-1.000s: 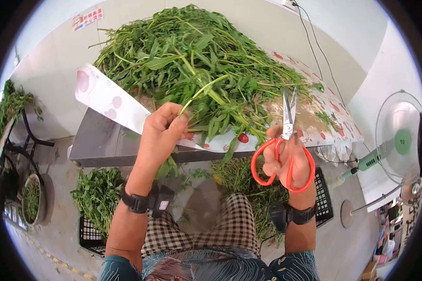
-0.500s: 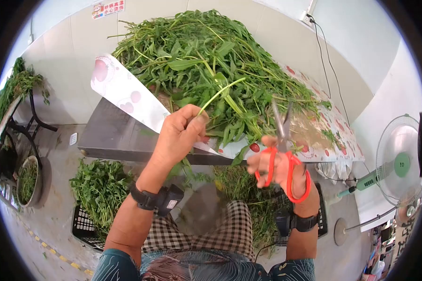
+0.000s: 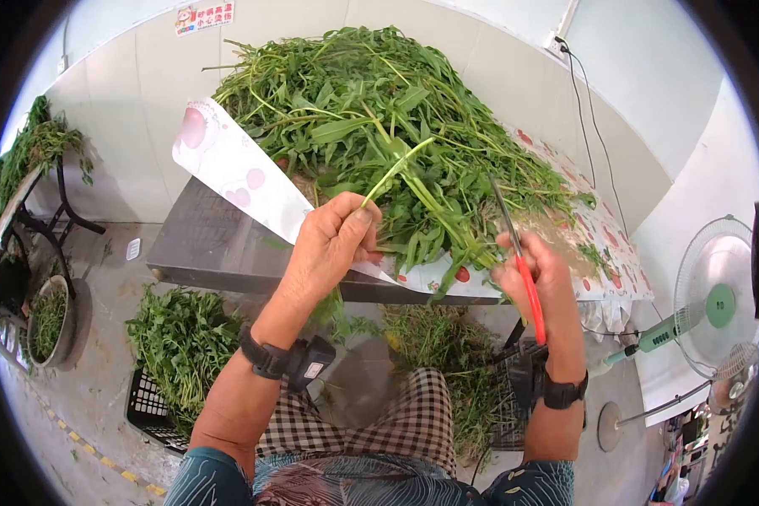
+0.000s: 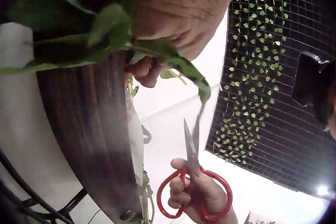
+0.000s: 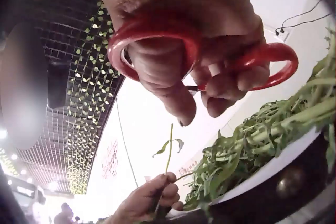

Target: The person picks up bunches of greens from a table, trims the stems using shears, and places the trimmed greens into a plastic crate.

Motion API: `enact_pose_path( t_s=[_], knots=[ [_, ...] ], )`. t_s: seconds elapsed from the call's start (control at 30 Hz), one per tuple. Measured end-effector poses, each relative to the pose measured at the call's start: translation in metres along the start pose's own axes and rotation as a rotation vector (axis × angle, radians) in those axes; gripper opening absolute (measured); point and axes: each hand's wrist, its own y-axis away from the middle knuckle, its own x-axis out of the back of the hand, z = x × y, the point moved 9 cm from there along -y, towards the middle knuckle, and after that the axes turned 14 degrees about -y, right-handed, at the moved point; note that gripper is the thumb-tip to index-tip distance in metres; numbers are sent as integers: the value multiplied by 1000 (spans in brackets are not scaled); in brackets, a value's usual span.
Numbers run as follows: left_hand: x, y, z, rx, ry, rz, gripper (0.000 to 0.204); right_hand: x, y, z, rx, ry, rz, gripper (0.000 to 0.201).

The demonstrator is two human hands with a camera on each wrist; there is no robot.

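Note:
My left hand (image 3: 332, 240) pinches a thin green stem (image 3: 399, 171) between thumb and fingers, its leafy end hanging below the hand in the head view. My right hand (image 3: 541, 274) holds red-handled scissors (image 3: 529, 291), fingers through the loops, blades pointing up beside the pile. In the left wrist view the scissors' blades (image 4: 192, 145) stand slightly apart. The right hand's fingertips are close to the ends of thick stems (image 3: 455, 228) at the pile's front. A large heap of leafy stems (image 3: 354, 101) covers the table behind both hands.
The dark table edge (image 3: 219, 266) and a folded patterned sheet (image 3: 244, 181) lie at left. Below stand a black crate (image 3: 148, 405) of greens and another heap (image 3: 447, 354). A fan (image 3: 721, 304) stands at right; a round tub (image 3: 51, 325) is far left.
The right hand has turned, so the scissors now show edge-on in the head view. The left hand still pinches the stem, and the view has shifted slightly.

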Motion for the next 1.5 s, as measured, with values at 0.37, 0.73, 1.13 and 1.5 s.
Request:
enact_pose_path(
  t_s=[0.37, 0.73, 1.13, 1.5],
  knots=[
    [-3, 0, 0, 25, -21, -14, 14, -40, -61, -4, 328, 424, 4, 28],
    [-5, 0, -6, 40, 62, -14, 13, -1, -40, -4, 450, -287, 283, 30],
    [-3, -1, -2, 7, -59, -28, 20, -26, 1, -8, 653, -85, 220, 35],
    [-5, 0, -6, -7, -67, -56, 17, -49, 4, -17, 666, -90, 8, 42]
  ],
)
